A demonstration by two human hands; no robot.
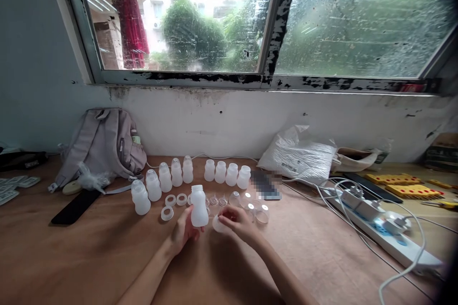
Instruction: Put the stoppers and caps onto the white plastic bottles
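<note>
The left hand [184, 231] is wrapped around a small white bottle [199, 206], upright near the worktop's [89, 257] middle; the right hand [238, 221] pinches a translucent part [217, 224] beside it. Nine bottles [164, 176] stand behind; loose rings [167, 213] and clear caps [262, 213] remain unfitted, so assembly looks early

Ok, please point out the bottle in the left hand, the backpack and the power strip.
bottle [199, 207]: head view, middle of its white body.
backpack [102, 145]: head view, front of the grey fabric.
power strip [393, 240]: head view, its white top face.
</note>
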